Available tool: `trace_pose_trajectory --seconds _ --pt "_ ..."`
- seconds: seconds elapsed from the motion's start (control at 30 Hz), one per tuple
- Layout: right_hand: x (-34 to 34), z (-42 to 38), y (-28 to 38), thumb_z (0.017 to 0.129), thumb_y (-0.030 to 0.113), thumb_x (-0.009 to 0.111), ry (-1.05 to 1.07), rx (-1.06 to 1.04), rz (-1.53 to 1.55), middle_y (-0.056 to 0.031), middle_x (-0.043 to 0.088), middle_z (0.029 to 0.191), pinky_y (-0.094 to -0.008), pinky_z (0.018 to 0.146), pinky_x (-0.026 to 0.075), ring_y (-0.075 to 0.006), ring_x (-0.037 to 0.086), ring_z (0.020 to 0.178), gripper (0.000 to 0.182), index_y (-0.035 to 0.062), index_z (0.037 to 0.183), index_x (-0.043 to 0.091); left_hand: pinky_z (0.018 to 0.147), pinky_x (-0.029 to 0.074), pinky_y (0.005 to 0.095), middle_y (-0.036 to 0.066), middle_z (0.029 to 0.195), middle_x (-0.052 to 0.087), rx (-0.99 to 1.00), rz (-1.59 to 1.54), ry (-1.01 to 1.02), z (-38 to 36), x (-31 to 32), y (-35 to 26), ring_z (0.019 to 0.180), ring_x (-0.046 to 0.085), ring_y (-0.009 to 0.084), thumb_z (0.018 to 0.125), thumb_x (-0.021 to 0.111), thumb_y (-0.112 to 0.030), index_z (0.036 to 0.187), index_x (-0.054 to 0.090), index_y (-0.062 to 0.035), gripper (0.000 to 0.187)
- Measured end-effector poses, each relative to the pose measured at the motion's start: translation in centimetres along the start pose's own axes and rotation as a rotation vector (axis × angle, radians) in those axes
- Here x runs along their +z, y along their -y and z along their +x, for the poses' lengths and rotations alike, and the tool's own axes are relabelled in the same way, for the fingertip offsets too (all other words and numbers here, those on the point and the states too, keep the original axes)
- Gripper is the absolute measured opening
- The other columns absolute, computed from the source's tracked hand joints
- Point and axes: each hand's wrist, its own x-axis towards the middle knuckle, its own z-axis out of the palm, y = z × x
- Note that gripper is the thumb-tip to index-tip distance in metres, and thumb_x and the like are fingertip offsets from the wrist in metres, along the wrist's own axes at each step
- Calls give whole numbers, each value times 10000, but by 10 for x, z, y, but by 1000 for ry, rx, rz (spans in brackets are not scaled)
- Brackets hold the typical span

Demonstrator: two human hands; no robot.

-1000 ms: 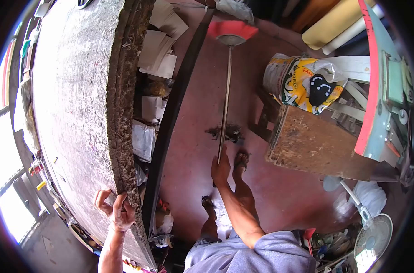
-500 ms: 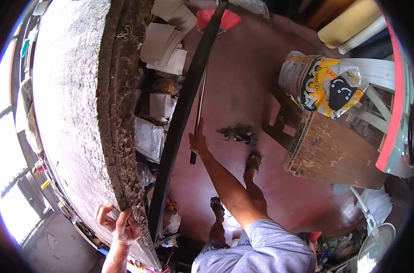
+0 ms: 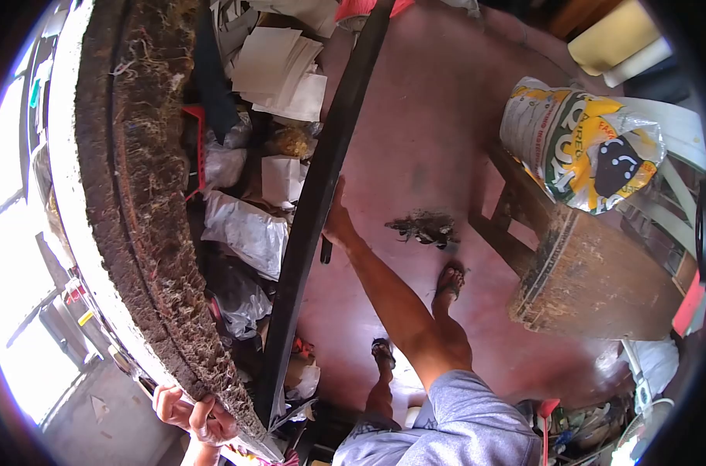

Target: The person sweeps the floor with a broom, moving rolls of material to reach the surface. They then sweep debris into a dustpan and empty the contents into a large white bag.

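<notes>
At the lower left, my left hand [image 3: 196, 418] has its fingers curled over the edge of a large slab with a pale top and a rough, fibrous brown side [image 3: 147, 194]. My right hand [image 3: 339, 224] reaches down against the right side of a long dark beam [image 3: 322, 171], its fingers partly hidden there. Just below that hand, the black end of a thin handle [image 3: 326, 250] shows beside the beam. A pink-red broom head [image 3: 356, 11] is partly visible at the top, behind the beam.
Paper sheets [image 3: 271, 70] and plastic bags [image 3: 246, 233] lie between slab and beam. On the right, a printed sack [image 3: 582, 144] rests by a wooden piece of furniture [image 3: 601, 279]. Dark debris [image 3: 426, 227] lies on the reddish floor [image 3: 415, 124]. A fan [image 3: 644, 435] stands lower right.
The slab's rough side shows more broadly, and more bags are visible beneath. My right hand is slightly higher and closer against the beam, which now hides more of the thin handle.
</notes>
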Motion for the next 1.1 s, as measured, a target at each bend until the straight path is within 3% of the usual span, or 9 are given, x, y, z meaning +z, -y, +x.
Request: trace_pose_trajectory --seconds 0.17,0.27,0.33,0.43,0.57,0.8,0.83,0.9,1.1 --pt "33 62 -66 826 176 663 -12 -519 -75 -273 646 992 -432 687 543 -408 666 766 1073 65 1453 -200 864 342 489 195 1136 362 -43 -19 0 -20 0 8 1061 402 317 780 540 -41 1095 526 -96 320" --pt "51 67 -63 834 194 657 -82 -338 289 -249 649 937 -441 692 529 -396 659 779 1018 88 1476 -126 845 355 473 188 1135 355 0 43 12 -14 -2 11 1053 406 323 731 539 0 1074 533 -110 360" --pt "10 26 -16 875 182 613 -196 -253 -69 -207 648 858 -439 666 516 -339 657 768 933 147 1487 -91 833 363 462 183 1134 351 18 66 28 -10 -5 9 1047 408 328 698 539 28 1059 538 -120 390" --pt "-39 -6 -19 899 172 577 -150 245 -170 -251 645 849 -485 667 508 -395 650 757 894 182 1494 -91 874 358 474 202 1152 388 19 23 19 -11 -6 12 1083 408 342 710 553 16 1070 576 -86 374" --pt "-96 -116 -44 916 152 523 -235 309 -565 -307 642 909 -524 711 493 -471 632 794 823 196 1499 -56 923 354 480 227 1190 424 23 -14 18 -12 -6 13 1121 412 356 721 567 12 1098 612 -46 384" --pt "-123 -325 -94 912 150 523 -128 368 -809 -311 634 990 -471 583 521 -385 644 618 778 137 1496 9 942 342 443 131 1109 603 26 -97 -4 -5 -4 8 1132 430 345 722 535 74 1092 634 10 388" --pt "-122 -351 -95 913 151 522 -129 352 -787 -309 635 983 -458 550 521 -365 636 570 772 121 1493 15 929 362 471 209 1187 447 10 -100 -13 -5 -3 9 1100 427 367 671 585 27 1086 650 -68 431" --pt "-123 -402 -83 914 153 521 -128 328 -701 -305 638 959 -436 490 517 -325 614 481 760 90 1488 26 938 355 477 199 1187 451 29 -100 -56 -1 -5 6 1097 425 373 679 586 7 1084 650 -76 418" --pt "-96 -524 19 910 152 522 38 880 -555 -295 649 855 -444 511 525 -315 616 475 736 28 1473 64 970 344 476 158 1173 471 61 -136 -151 0 -8 4 1120 420 355 681 594 -18 1098 641 -129 433"
